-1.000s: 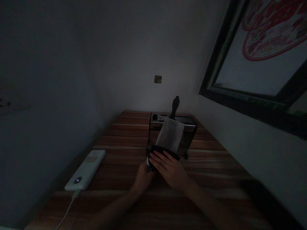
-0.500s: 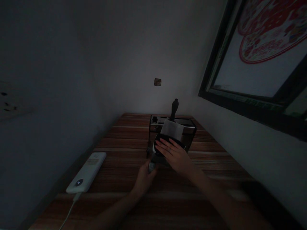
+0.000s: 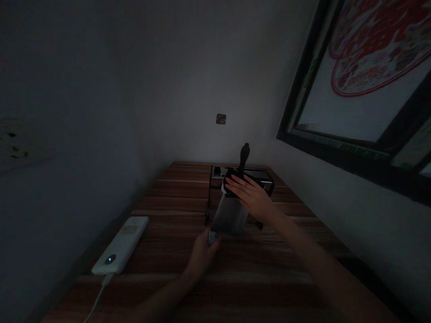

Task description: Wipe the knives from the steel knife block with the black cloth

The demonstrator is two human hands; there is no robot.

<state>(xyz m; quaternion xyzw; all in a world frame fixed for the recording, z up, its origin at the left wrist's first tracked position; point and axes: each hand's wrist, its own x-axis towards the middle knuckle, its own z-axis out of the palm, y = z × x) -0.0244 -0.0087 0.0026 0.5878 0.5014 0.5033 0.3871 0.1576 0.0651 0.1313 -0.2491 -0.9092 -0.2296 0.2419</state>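
Note:
My left hand (image 3: pixel 202 251) is wrapped round the handle of a cleaver (image 3: pixel 230 217), whose broad grey blade points up and away from me. A black cloth or pad (image 3: pixel 229 178) with a pale edge lies over the far end of the blade. My right hand (image 3: pixel 254 197) presses on it with the fingers together and a ring on one finger. Just behind stands a knife rack (image 3: pixel 266 176) with a metal top and dark legs. The black handle of another utensil (image 3: pixel 244 154) rises from the rack's slots. The hands hide part of the rack.
A white power bank-like device (image 3: pixel 123 242) with a cable (image 3: pixel 96 303) lies at the left on the wood-grain table (image 3: pixel 175 215). Walls close in on the left, back and right. A dark-framed window (image 3: pixel 286 134) is on the right wall. The room is dim.
My right hand and the black cloth have slid up the blade, from near the handle to its far end. More of the blade's lower part shows. My left hand has barely moved.

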